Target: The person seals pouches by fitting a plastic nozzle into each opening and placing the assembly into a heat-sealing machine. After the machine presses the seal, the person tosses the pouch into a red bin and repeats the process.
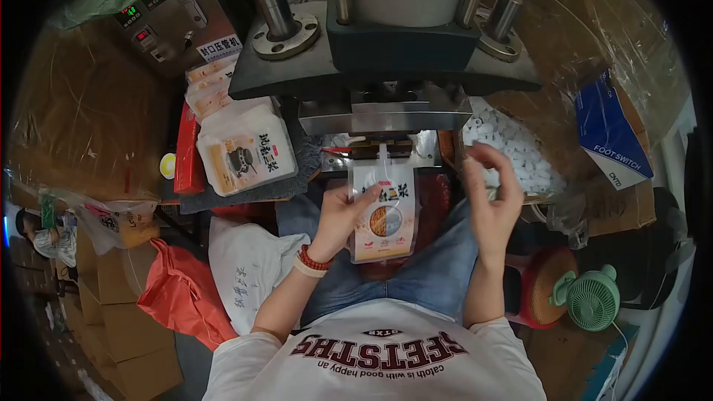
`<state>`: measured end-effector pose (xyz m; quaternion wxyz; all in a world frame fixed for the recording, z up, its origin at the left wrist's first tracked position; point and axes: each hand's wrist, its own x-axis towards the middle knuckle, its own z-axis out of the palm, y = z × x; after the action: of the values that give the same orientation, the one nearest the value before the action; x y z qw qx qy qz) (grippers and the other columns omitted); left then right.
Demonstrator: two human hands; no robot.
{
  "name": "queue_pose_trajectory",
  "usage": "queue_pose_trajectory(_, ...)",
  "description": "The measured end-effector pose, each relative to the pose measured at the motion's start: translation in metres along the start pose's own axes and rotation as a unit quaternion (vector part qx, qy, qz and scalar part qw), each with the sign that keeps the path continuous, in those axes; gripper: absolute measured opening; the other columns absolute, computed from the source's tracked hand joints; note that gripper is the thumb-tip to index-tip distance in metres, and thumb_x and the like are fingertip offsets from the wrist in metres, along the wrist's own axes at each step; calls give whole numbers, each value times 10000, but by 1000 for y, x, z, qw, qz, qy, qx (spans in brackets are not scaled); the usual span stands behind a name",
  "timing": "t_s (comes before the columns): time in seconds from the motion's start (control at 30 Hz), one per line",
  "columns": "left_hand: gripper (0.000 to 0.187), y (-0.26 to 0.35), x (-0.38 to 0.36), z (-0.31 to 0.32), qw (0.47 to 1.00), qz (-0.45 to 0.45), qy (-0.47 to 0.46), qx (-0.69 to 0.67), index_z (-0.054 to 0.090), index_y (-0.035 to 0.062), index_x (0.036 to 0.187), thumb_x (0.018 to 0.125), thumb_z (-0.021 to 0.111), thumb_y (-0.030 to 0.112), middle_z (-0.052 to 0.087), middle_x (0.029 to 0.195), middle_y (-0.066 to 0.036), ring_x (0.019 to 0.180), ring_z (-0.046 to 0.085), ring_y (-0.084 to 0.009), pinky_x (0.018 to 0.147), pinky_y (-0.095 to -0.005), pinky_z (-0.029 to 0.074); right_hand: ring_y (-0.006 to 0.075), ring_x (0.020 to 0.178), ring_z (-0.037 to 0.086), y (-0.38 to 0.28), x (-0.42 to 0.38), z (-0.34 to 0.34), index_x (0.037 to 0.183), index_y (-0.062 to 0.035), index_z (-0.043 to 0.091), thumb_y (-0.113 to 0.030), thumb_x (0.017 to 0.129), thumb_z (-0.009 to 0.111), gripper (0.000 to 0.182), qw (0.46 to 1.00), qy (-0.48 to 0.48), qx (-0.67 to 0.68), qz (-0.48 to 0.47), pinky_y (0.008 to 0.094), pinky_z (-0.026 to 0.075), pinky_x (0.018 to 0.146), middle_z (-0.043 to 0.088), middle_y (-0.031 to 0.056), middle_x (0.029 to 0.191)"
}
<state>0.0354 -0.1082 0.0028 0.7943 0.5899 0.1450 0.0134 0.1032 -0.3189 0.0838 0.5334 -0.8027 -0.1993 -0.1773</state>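
My left hand (347, 215) grips the left edge of a printed spout pouch (385, 234), thumb on its front. The pouch hangs upright above my lap, its narrow white spout (383, 153) at the metal jig (412, 150) under the press (382, 115). To the right, my right hand (494, 204) is raised beside a heap of small white plastic spouts or caps (512, 145). Its thumb and index fingertips come together in a pinch; whatever may be between them is too small to make out.
A stack of printed pouches (249, 152) lies on a grey cloth (301, 160) at left, beside a red box (188, 148). A control box (174, 22) stands behind. At right are a blue-and-white foot switch box (613, 134) and a green fan (594, 301). The press head overhangs the jig.
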Motion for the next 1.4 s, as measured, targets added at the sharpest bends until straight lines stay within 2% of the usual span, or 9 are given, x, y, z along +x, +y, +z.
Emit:
queue_pose_trajectory(0.17,208,15,33,2,993,-43,-14,-108,678,-43,917,873,675,160,696,863,-97,712,653,-102,626,-216,508,334,967,526,77,33,5,993,-30,653,-103,823,645,186,928,27,-370,-30,409,450,811,628,121,1008)
queue_pose_trajectory(0.4,284,28,30,-22,983,66,25,169,666,-20,998,854,704,222,689,841,-40,737,632,-100,626,-220,490,362,898,535,82,28,2,984,-21,648,-57,812,620,178,939,-51,-338,-31,417,435,811,630,153,991)
queue_pose_trajectory(0.43,496,34,25,-35,952,114,115,260,580,38,1213,829,716,322,664,1052,-86,964,627,-197,823,-347,481,351,913,536,79,27,0,985,-7,645,-44,811,606,182,932,-66,-354,-43,412,446,813,630,143,988)
queue_pose_trajectory(0.5,735,52,4,-52,539,228,330,741,418,101,1382,791,714,423,501,1338,-129,1241,475,-269,1016,-521,310,339,927,538,80,25,-2,987,7,643,-30,811,592,187,925,-83,-368,-49,407,457,814,630,133,986)
queue_pose_trajectory(0.57,830,33,-11,-94,563,196,303,744,316,137,1438,777,685,476,304,1496,-100,1387,270,-276,1058,-633,106,362,931,542,84,28,-3,999,-4,634,-24,797,610,204,931,-88,-354,-1,415,441,838,627,156,957)
queue_pose_trajectory(0.87,379,32,-53,-86,825,283,214,440,693,38,986,670,522,-85,705,980,-82,938,674,-252,810,-303,523,370,886,585,65,18,-15,1033,15,606,7,804,596,229,934,-131,-329,49,445,471,784,604,191,947)
queue_pose_trajectory(1.1,355,44,-61,-38,803,360,151,450,699,40,963,664,536,-60,702,991,-91,973,662,-263,844,-331,514,266,773,648,48,21,-10,982,15,611,-4,819,650,168,988,61,-137,43,318,502,726,669,153,949)
queue_pose_trajectory(1.17,357,46,-63,-32,803,364,147,449,700,46,965,662,540,-56,702,995,-86,974,660,-265,842,-334,515,126,805,635,27,9,-7,984,-10,628,24,802,677,191,976,29,178,125,235,484,703,693,97,960)
queue_pose_trajectory(1.4,379,44,-65,-16,770,383,142,490,703,69,972,650,543,-51,701,998,-67,974,658,-267,829,-338,518,114,784,604,-25,-31,18,1014,22,640,-33,812,701,219,966,-192,174,-22,211,475,672,643,98,892)
